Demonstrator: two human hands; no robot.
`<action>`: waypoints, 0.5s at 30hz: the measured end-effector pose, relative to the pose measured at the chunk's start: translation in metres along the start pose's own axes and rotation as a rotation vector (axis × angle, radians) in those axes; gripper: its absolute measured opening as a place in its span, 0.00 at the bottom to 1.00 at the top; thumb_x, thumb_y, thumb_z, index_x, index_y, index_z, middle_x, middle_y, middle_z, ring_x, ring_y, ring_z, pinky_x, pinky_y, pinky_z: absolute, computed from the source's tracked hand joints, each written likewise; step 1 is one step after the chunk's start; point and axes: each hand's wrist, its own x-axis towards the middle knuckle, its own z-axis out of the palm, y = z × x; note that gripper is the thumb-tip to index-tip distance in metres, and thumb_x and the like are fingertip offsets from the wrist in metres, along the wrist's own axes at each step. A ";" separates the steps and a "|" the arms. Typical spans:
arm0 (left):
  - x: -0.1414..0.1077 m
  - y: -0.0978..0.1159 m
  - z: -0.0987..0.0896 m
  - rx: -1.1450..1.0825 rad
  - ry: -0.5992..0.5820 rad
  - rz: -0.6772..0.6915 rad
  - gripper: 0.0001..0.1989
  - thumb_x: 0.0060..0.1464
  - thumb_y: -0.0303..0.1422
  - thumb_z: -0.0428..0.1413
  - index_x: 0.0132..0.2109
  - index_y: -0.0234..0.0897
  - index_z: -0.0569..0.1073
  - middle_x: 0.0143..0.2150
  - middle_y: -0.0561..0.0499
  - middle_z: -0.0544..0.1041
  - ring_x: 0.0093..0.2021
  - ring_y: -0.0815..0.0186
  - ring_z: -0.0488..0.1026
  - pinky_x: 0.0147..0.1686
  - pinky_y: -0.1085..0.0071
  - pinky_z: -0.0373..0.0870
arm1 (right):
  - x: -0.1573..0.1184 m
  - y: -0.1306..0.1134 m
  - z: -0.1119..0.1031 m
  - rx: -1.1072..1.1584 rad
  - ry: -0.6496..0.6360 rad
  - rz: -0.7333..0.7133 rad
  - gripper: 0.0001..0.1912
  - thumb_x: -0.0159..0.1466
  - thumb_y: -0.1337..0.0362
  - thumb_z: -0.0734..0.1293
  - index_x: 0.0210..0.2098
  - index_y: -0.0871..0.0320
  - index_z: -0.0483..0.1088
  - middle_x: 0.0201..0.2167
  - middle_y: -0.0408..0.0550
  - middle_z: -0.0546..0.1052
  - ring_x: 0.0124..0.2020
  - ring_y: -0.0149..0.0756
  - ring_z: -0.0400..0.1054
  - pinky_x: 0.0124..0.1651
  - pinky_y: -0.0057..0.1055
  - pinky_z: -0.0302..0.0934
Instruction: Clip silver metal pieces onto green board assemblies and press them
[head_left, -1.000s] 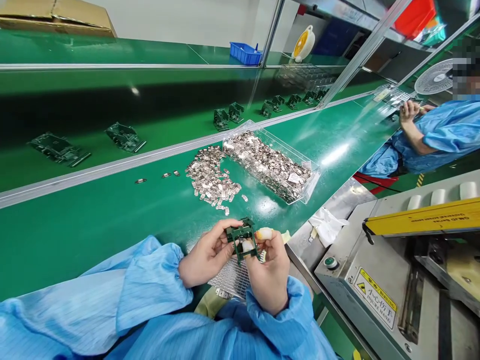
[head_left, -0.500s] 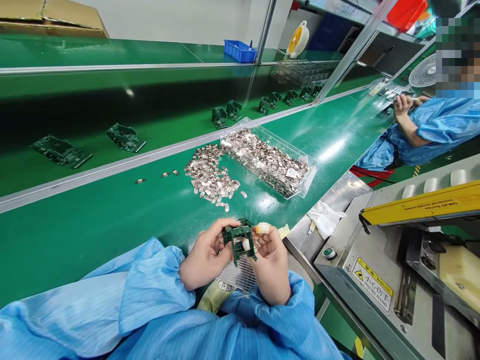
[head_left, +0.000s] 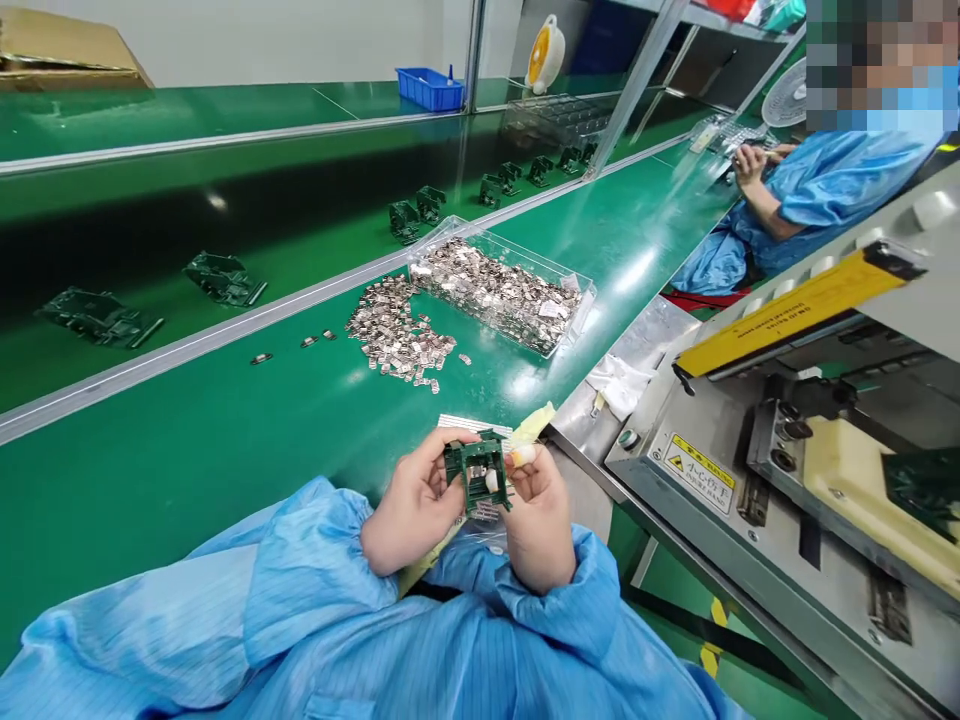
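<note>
Both my hands hold a dark green plastic frame, with a square opening through it, close in front of my body. My left hand grips its left side between thumb and fingers. Around its right side close the fingers of my right hand, with white covers on fingertips; one covered tip shows in the opening. Whether the right fingers also pinch a small part is hidden. Behind and below the frame lies a partly covered tray of small metal pieces, with yellow tape or cloth at its edge.
A heap of small metal parts lies beside a clear bin full of them. Several green frames stand on the conveyor belt. At right is a machine with a yellow bar; beyond, a co-worker in blue sits.
My view has turned to the right, so the bench things sit further left and more of the machine shows. Both hands still hold the green frame, now turned slightly.
</note>
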 end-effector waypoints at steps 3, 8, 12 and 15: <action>-0.004 0.003 0.007 0.003 -0.025 -0.032 0.17 0.49 0.27 0.59 0.47 0.36 0.68 0.30 0.55 0.73 0.25 0.71 0.71 0.27 0.76 0.72 | -0.008 0.001 -0.004 0.016 0.036 0.003 0.14 0.49 0.71 0.72 0.31 0.55 0.65 0.28 0.39 0.75 0.31 0.31 0.69 0.34 0.25 0.66; -0.005 0.000 0.013 0.032 -0.115 -0.084 0.19 0.50 0.31 0.61 0.49 0.37 0.68 0.31 0.54 0.74 0.25 0.70 0.73 0.25 0.75 0.72 | -0.016 0.006 -0.024 -0.029 0.096 -0.051 0.12 0.51 0.67 0.72 0.31 0.55 0.64 0.28 0.40 0.73 0.30 0.31 0.68 0.35 0.27 0.66; 0.012 -0.003 0.005 -0.036 -0.125 -0.075 0.24 0.52 0.37 0.62 0.53 0.37 0.65 0.38 0.50 0.75 0.30 0.68 0.76 0.29 0.73 0.76 | -0.015 0.019 -0.058 -0.182 0.195 -0.134 0.11 0.58 0.58 0.71 0.35 0.56 0.68 0.32 0.45 0.73 0.35 0.35 0.69 0.37 0.30 0.67; 0.033 -0.007 0.000 -0.070 -0.118 -0.075 0.27 0.52 0.40 0.63 0.54 0.37 0.62 0.42 0.48 0.76 0.35 0.66 0.78 0.32 0.72 0.78 | -0.009 0.034 -0.071 -0.238 0.046 -0.068 0.14 0.58 0.52 0.70 0.31 0.57 0.72 0.27 0.46 0.74 0.30 0.36 0.69 0.30 0.31 0.66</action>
